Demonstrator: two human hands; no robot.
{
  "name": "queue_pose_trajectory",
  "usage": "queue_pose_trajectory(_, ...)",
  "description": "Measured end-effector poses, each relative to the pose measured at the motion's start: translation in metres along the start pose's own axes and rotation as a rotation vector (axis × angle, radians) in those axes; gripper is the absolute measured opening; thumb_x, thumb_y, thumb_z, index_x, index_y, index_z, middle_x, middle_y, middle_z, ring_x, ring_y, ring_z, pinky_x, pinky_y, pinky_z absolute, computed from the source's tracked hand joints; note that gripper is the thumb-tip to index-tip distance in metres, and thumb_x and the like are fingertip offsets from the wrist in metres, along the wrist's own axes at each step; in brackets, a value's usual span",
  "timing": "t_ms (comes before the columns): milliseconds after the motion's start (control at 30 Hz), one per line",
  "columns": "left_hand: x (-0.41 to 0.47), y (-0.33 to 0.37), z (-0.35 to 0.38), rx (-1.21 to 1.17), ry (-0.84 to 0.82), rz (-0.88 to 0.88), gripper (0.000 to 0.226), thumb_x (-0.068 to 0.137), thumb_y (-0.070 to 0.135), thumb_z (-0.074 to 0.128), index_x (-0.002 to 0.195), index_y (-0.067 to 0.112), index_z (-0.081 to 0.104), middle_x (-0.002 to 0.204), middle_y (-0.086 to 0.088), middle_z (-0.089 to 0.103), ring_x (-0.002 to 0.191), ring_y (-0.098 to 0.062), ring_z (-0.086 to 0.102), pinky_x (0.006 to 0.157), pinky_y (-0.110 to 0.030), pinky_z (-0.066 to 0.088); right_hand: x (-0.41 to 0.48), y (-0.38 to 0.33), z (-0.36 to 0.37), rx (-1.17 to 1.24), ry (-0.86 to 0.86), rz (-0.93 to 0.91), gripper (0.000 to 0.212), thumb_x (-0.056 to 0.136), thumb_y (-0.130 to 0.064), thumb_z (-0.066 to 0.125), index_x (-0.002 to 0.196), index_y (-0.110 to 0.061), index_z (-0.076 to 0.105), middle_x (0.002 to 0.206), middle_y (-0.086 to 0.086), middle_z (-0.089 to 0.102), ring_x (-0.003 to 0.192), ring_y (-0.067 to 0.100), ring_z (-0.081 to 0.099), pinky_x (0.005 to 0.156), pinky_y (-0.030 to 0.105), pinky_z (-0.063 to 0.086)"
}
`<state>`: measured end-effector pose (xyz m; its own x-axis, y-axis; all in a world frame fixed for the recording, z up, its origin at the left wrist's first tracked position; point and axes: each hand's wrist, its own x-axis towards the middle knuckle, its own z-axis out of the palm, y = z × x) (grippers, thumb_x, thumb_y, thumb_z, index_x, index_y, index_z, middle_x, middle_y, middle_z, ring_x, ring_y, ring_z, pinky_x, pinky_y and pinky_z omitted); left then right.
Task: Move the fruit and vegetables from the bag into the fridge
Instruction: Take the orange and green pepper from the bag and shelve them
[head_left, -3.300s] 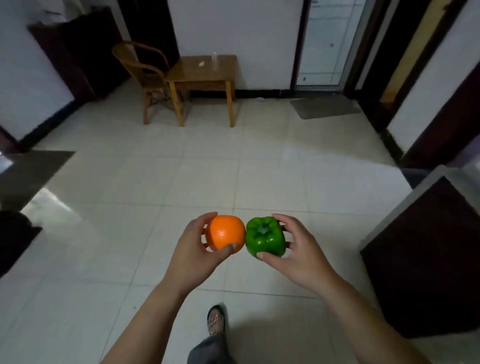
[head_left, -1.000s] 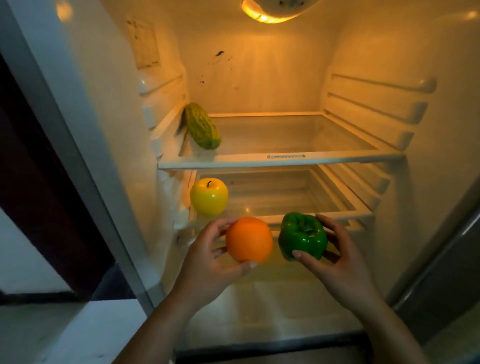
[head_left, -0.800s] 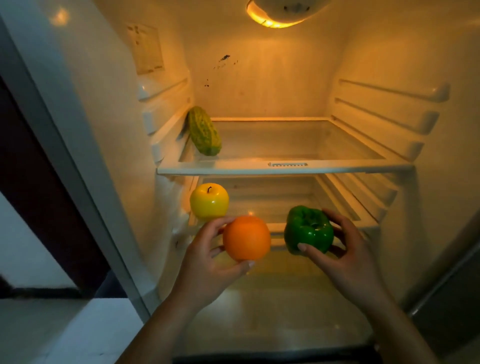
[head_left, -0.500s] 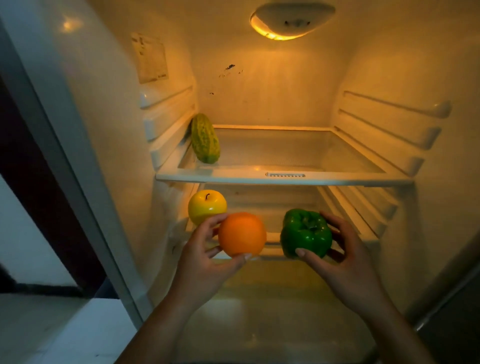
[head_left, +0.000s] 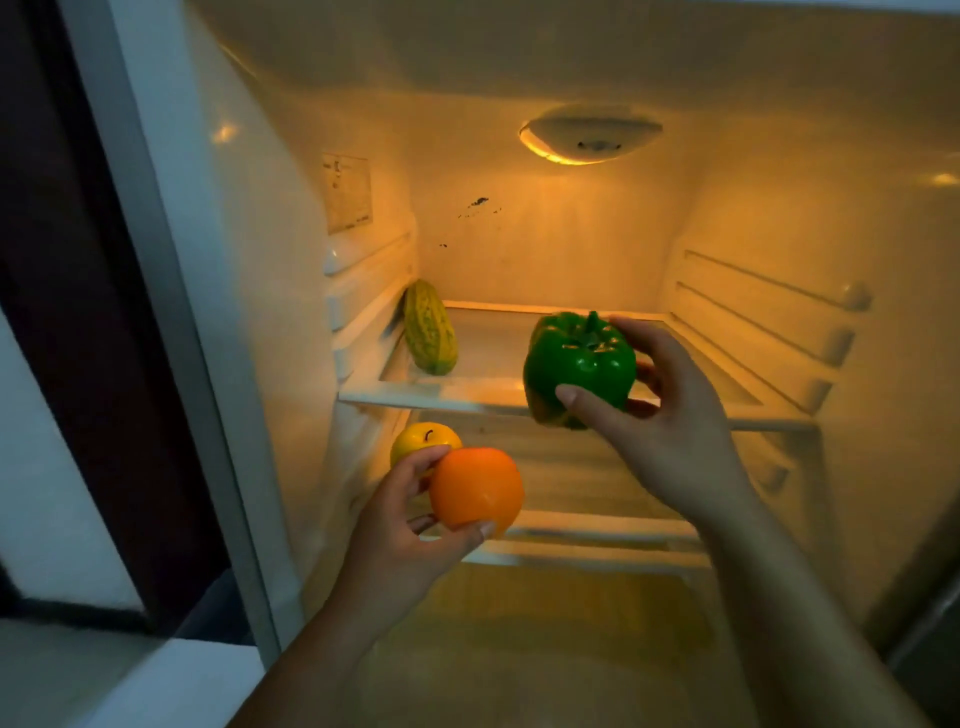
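Note:
The open fridge is lit from inside. My right hand (head_left: 670, 431) grips a glossy green bell pepper (head_left: 579, 366) and holds it at the front edge of the upper glass shelf (head_left: 467, 397), stem up. My left hand (head_left: 410, 525) holds an orange (head_left: 475, 491) lower down, in front of the second shelf (head_left: 597, 527). A yellow apple (head_left: 423, 440) sits on that second shelf at the left, just behind the orange. A bumpy yellow-green gourd (head_left: 430, 328) leans at the upper shelf's left end. The bag is out of view.
The fridge's left wall (head_left: 270, 291) and right wall with shelf rails (head_left: 769, 312) bound the compartment. A lamp (head_left: 589, 134) glows on the back wall near the ceiling. A pale bottom floor (head_left: 545, 649) lies below the hands. A dark door frame (head_left: 88, 312) stands left of the fridge.
My right hand has lifted the green pepper from the second shelf's level up to the upper shelf's front edge. The left hand with the orange stays low near the yellow apple. The view tilted upward.

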<state>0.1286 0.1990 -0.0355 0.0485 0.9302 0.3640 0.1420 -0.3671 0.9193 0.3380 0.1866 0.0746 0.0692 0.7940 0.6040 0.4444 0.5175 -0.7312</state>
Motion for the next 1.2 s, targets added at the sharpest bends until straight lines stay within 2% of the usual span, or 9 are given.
queue_pose_trajectory(133, 0.003, 0.002, -0.001, 0.014, -0.016, -0.012, 0.071, 0.045, 0.054, 0.078, 0.109, 0.057, 0.048, 0.126, 0.015, 0.048, 0.116, -0.006, 0.05, 0.076, -0.019, 0.05, 0.054, -0.005, 0.019, -0.097, -0.03, 0.033, 0.07, 0.07, -0.04, 0.076, 0.131, -0.026, 0.043, 0.119, -0.015, 0.05, 0.102, 0.003, 0.052, 0.068, 0.008, 0.044)
queue_pose_trajectory(300, 0.001, 0.001, -0.004, 0.038, -0.011, -0.049, 0.071, 0.045, 0.049, 0.082, 0.106, 0.061, 0.047, 0.124, 0.021, 0.045, 0.112, -0.004, 0.051, 0.075, -0.019, 0.051, 0.101, 0.005, 0.047, -0.245, -0.139, 0.063, 0.074, 0.072, -0.041, 0.075, 0.133, -0.016, 0.042, 0.128, 0.002, 0.052, 0.105, 0.015, 0.052, 0.081, 0.026, 0.048)
queue_pose_trajectory(467, 0.0, -0.002, -0.013, 0.057, -0.002, -0.064, 0.071, 0.054, 0.036, 0.088, 0.109, 0.057, 0.047, 0.126, 0.02, 0.043, 0.108, -0.001, 0.05, 0.071, -0.014, 0.05, 0.134, 0.014, 0.065, -0.15, -0.181, 0.197, 0.07, 0.077, -0.038, 0.072, 0.133, -0.013, 0.04, 0.112, -0.004, 0.047, 0.1, 0.013, 0.048, 0.063, 0.016, 0.041)
queue_pose_trajectory(667, 0.004, 0.004, -0.014, 0.077, 0.016, -0.06, 0.069, 0.059, 0.033, 0.085, 0.113, 0.049, 0.046, 0.123, 0.026, 0.038, 0.107, 0.002, 0.048, 0.069, -0.009, 0.048, 0.149, 0.029, 0.085, -0.07, -0.263, 0.294, 0.065, 0.076, -0.038, 0.073, 0.128, -0.012, 0.044, 0.116, 0.005, 0.054, 0.1, 0.019, 0.055, 0.08, 0.03, 0.053)
queue_pose_trajectory(733, 0.005, 0.004, -0.014, 0.08, 0.02, -0.047, 0.069, 0.058, 0.032, 0.085, 0.114, 0.048, 0.046, 0.124, 0.027, 0.039, 0.107, 0.004, 0.048, 0.069, -0.008, 0.049, 0.149, 0.03, 0.086, -0.078, -0.262, 0.274, 0.067, 0.077, -0.037, 0.073, 0.13, -0.012, 0.042, 0.117, 0.005, 0.053, 0.101, 0.018, 0.054, 0.078, 0.027, 0.053)
queue_pose_trajectory(900, 0.009, 0.007, -0.01, 0.046, 0.008, -0.047, 0.067, 0.057, 0.031, 0.085, 0.112, 0.047, 0.048, 0.12, 0.026, 0.042, 0.1, 0.007, 0.05, 0.067, -0.006, 0.047, 0.142, 0.025, 0.076, -0.256, -0.257, 0.174, 0.09, 0.073, -0.044, 0.074, 0.143, -0.013, 0.028, 0.14, 0.007, 0.044, 0.122, 0.024, 0.048, 0.092, 0.033, 0.045)
queue_pose_trajectory(967, 0.01, 0.007, -0.009, 0.017, -0.013, -0.052, 0.068, 0.053, 0.037, 0.082, 0.111, 0.048, 0.048, 0.12, 0.027, 0.043, 0.102, 0.008, 0.052, 0.068, -0.007, 0.048, 0.126, 0.018, 0.068, -0.296, -0.169, 0.094, 0.083, 0.074, -0.044, 0.073, 0.141, -0.017, 0.032, 0.14, 0.004, 0.044, 0.122, 0.021, 0.048, 0.092, 0.033, 0.046)
queue_pose_trajectory(1100, 0.01, 0.001, -0.008, -0.037, -0.02, -0.062, 0.072, 0.05, 0.047, 0.087, 0.111, 0.054, 0.05, 0.122, 0.024, 0.047, 0.108, 0.003, 0.053, 0.072, -0.015, 0.053, 0.042, 0.004, 0.044, -0.193, 0.052, -0.103, 0.055, 0.08, -0.041, 0.067, 0.129, -0.029, 0.045, 0.132, -0.011, 0.048, 0.111, 0.0, 0.048, 0.077, 0.011, 0.045)
queue_pose_trajectory(1200, 0.007, -0.003, -0.003, -0.081, 0.016, -0.125, 0.074, 0.04, 0.055, 0.08, 0.11, 0.049, 0.054, 0.119, 0.019, 0.053, 0.105, -0.004, 0.057, 0.072, -0.019, 0.053, -0.028, 0.019, 0.031, -0.075, 0.074, -0.147, 0.046, 0.079, -0.043, 0.066, 0.122, -0.031, 0.052, 0.123, -0.013, 0.054, 0.114, 0.003, 0.053, 0.081, 0.015, 0.051)
